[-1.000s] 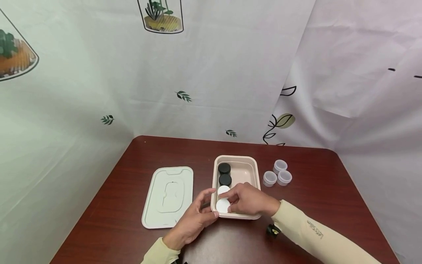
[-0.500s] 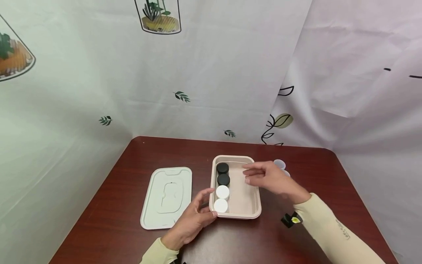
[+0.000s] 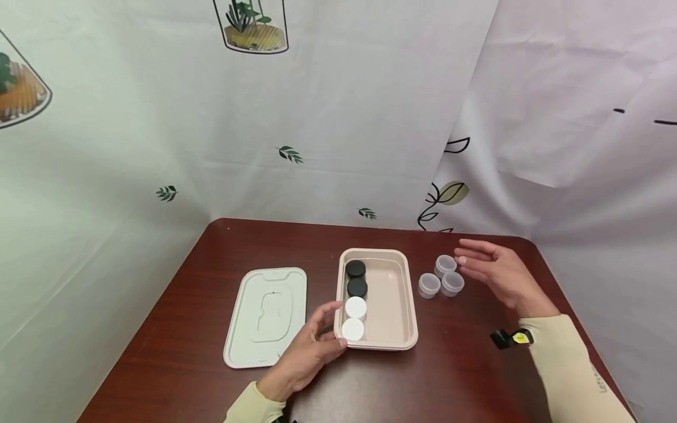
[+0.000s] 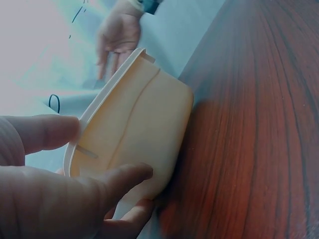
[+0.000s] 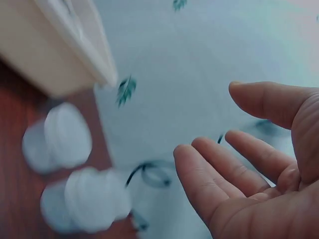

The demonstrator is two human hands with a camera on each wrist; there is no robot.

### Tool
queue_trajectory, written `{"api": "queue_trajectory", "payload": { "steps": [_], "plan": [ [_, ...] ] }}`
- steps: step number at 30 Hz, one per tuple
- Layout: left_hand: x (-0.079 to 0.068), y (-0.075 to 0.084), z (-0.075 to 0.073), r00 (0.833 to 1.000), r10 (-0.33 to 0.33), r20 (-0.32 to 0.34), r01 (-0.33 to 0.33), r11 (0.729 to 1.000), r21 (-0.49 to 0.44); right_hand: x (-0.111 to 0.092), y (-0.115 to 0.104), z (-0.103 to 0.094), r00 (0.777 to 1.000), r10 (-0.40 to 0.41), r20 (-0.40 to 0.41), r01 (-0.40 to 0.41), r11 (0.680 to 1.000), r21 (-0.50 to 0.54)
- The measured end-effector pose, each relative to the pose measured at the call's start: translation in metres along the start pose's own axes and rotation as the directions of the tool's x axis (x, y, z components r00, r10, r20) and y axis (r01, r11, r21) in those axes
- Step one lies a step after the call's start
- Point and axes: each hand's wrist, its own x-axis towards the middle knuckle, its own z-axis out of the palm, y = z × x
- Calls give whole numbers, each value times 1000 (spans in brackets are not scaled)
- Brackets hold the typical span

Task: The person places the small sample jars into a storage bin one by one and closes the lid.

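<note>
My left hand holds the near left corner of a beige plastic box, with the thumb at the front rim and fingers along the left side. In the left wrist view, fingertips touch the box wall. Inside the box, two black round caps and two white round caps stand in a row along the left wall. My right hand hovers beside three small clear lidded cups, fingers spread apart from the thumb and holding nothing. The right wrist view shows the cups blurred.
A pale flat lid lies to the left of the box on the dark red wooden table. A white printed curtain hangs behind the table and at its sides.
My right hand has let go of a white cap in the box and moved right, past the clear cups. My left hand stays at the box corner.
</note>
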Motion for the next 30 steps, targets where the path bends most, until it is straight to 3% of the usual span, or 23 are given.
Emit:
{"api": "queue_trajectory", "payload": {
  "steps": [6,12,20,30],
  "plan": [
    [-1,0,0,1000,-16,-5,16,1000,-13,-1,42,-32,993,83,-79,-88,994,-69],
    [0,0,-1,1000,-17,-14,17,1000,-7,1,74,-33,986,143,-89,-152,984,-97],
    [0,-1,0,1000,-22,-14,21,1000,-13,1,85,-23,982,161,-98,-173,976,-135],
    [1,0,0,1000,-23,-19,23,1000,-5,3,91,-18,988,106,-110,-126,972,-196]
  ]
}}
